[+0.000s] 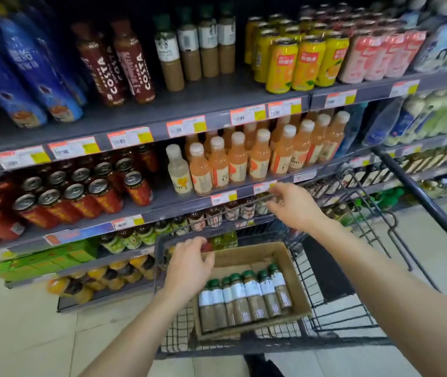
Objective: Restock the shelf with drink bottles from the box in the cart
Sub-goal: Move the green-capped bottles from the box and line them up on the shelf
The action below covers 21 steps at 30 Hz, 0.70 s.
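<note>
A cardboard box (294, 270) sits in the black wire cart (353, 317). It holds several brown drink bottles (244, 295) with green caps and white labels. Matching bottles (203, 44) stand on the top shelf (189, 104), with bare room in front of them. My left hand (189, 265) hovers over the box's far left corner, fingers loosely curved, holding nothing. My right hand (296, 205) reaches to the cart's far rim (230, 210). Its thumb and fingers are spread on either side of the wire without closing on it.
The shelving stands close behind the cart. Costa bottles (124, 66) and yellow cans (296, 63) flank the matching bottles. Orange juice bottles (257, 156) and red cans (80, 194) fill the shelf below. The cart handle (429, 202) runs along the right. Tiled floor lies at the lower left.
</note>
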Tool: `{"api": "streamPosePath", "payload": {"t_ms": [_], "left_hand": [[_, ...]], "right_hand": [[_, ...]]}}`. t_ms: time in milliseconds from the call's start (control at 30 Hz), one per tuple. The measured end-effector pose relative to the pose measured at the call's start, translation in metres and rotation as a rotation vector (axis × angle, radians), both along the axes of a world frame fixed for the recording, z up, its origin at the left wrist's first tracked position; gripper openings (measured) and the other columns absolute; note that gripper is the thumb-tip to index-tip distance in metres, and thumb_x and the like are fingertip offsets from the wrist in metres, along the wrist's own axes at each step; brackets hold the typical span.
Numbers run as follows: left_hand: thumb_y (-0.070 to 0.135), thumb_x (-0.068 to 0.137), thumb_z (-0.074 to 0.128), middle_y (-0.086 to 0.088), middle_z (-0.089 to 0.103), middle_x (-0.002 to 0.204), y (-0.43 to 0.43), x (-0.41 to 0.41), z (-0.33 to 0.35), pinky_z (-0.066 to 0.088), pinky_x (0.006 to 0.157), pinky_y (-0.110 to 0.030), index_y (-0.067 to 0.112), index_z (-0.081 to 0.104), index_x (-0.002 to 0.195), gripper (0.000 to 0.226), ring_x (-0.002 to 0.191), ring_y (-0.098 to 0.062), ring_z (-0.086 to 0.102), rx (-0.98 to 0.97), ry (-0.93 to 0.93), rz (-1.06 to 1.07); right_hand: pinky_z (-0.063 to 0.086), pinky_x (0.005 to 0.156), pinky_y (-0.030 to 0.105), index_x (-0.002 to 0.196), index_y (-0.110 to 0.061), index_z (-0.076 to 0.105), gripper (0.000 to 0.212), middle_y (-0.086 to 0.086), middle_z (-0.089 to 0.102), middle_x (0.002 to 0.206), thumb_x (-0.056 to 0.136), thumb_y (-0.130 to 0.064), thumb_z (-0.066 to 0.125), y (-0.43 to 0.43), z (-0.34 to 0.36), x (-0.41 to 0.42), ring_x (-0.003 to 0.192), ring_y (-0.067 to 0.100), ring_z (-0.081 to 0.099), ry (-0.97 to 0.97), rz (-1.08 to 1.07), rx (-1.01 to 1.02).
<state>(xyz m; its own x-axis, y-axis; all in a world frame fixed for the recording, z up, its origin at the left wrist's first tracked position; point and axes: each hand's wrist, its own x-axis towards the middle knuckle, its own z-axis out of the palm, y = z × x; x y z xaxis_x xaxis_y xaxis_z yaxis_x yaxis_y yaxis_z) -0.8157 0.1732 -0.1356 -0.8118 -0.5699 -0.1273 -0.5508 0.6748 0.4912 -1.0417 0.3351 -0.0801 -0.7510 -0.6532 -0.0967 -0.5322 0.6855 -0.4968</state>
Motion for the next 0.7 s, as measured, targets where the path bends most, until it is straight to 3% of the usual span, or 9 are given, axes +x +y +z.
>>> {"api": "streamPosePath", "payload": {"t_ms": [133,300,400,467,567,700], "left_hand": [[0.035,0.094,0.059,-0.002,0.062,0.126,0.041,0.024,-0.047,0.046,0.1,-0.035,0.017,0.056,0.133,0.043,0.121,-0.022,0.051,0.089,-0.198,0.027],[0.034,0.096,0.054,-0.002,0.067,0.108,0.082,0.042,-0.1,0.053,0.082,-0.032,0.021,0.061,0.118,0.027,0.098,-0.019,0.061,0.186,-0.336,0.126],[0.035,0.097,0.056,0.006,0.062,0.104,0.098,0.034,-0.14,0.054,0.082,-0.028,0.023,0.06,0.122,0.028,0.091,-0.014,0.063,0.206,-0.376,0.172],[0.035,0.096,0.059,0.013,0.058,0.094,0.107,0.02,-0.17,0.052,0.068,-0.019,0.024,0.06,0.115,0.022,0.078,-0.005,0.06,0.244,-0.421,0.212],[0.036,0.094,0.062,0.011,0.058,0.078,0.114,-0.005,-0.216,0.038,0.05,-0.014,0.027,0.059,0.088,0.011,0.067,0.0,0.055,0.331,-0.501,0.304],[0.038,0.094,0.063,0.008,0.061,0.074,0.112,-0.033,-0.276,0.033,0.044,-0.015,0.023,0.059,0.077,0.023,0.061,0.0,0.052,0.377,-0.537,0.423]], "right_hand": [[0.051,0.095,0.035,0.133,-0.015,0.058,0.045,0.006,0.064,0.129,0.091,-0.032,0.062,0.043,-0.069,0.027,0.114,0.024,0.062,-0.193,-0.077,0.158],[0.046,0.082,0.028,0.11,-0.021,0.065,0.025,0.009,0.069,0.117,0.088,-0.032,0.063,0.066,-0.158,0.046,0.109,0.028,0.063,-0.367,-0.091,0.399],[0.047,0.083,0.028,0.114,-0.018,0.065,0.026,0.007,0.068,0.117,0.089,-0.026,0.06,0.07,-0.221,0.049,0.108,0.027,0.063,-0.43,-0.076,0.478],[0.05,0.083,0.031,0.111,-0.015,0.064,0.022,0.008,0.068,0.115,0.092,-0.022,0.056,0.068,-0.261,0.052,0.106,0.027,0.064,-0.474,-0.033,0.537],[0.054,0.087,0.034,0.113,-0.008,0.062,0.025,0.01,0.065,0.114,0.094,-0.022,0.054,0.057,-0.311,0.058,0.104,0.025,0.064,-0.552,-0.023,0.557],[0.046,0.086,0.03,0.108,-0.015,0.059,0.039,0.008,0.065,0.115,0.092,-0.051,0.056,0.042,-0.363,0.066,0.106,0.024,0.06,-0.614,-0.108,0.504]]}}
